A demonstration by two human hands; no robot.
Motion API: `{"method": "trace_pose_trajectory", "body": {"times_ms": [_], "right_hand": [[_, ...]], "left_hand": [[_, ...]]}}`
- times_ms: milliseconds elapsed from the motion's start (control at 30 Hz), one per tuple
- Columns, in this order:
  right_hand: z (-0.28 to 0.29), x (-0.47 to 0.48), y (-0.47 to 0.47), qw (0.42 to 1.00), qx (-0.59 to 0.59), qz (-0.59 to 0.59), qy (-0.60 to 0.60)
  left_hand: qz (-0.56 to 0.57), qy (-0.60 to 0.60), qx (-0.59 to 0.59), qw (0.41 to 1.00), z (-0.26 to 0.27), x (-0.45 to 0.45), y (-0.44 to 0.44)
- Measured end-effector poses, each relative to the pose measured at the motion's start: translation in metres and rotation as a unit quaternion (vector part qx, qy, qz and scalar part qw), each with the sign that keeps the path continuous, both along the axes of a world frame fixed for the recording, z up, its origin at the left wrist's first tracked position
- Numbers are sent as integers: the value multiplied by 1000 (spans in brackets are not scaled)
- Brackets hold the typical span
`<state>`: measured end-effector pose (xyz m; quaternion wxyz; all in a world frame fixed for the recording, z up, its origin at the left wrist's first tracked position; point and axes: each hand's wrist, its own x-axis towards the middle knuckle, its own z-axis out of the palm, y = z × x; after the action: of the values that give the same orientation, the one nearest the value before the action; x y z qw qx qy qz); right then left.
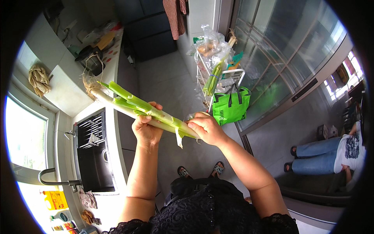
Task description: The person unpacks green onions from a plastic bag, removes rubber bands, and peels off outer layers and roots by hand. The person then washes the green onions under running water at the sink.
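Large green onions (163,117) with cut green tops and stringy roots lie slanted across both hands, above the floor. My left hand (148,125) grips them around the middle, its thumb on top. At their lower right end, my right hand (206,128) holds the stalks with bent fingers. A torn strip of pale leaf (178,138) hangs down between the hands. The roots (93,87) stick out at the upper left, over the counter's edge. The palm side of my right hand is hidden.
On the left, a counter (112,117) holds a black sink (95,166). Ahead stands a white wire rack (233,71) with plastic bags and more green onions (214,77); a green bag (232,103) is beside it. A sliding glass door (280,58) is at right. Another person (324,155) is beyond it.
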<state>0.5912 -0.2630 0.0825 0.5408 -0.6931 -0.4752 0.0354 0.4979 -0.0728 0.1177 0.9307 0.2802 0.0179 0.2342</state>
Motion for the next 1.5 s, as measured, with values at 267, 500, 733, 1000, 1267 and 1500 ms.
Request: {"method": "trace_pose_trajectory", "body": {"times_ms": [267,500,733,1000,1267,1500], "right_hand": [[12,-3,7,990,17,38,138],[10,-9,7,943,43,60,323],[-23,5,-2,850,119,-70,508],[-50,78,-109,688,343,-246,590],[7,75,-134,835,230,-446,227],[18,-7,-14,993,-101,-28,-44]], "left_hand": [[-14,-23,22,999,4,3,-3],[-46,-49,63,996,-4,1,2],[-35,-64,36,997,-8,-4,8],[14,-102,60,993,-11,-24,48],[13,-124,39,991,-17,-25,59],[-64,-137,27,988,-12,5,24]]}}
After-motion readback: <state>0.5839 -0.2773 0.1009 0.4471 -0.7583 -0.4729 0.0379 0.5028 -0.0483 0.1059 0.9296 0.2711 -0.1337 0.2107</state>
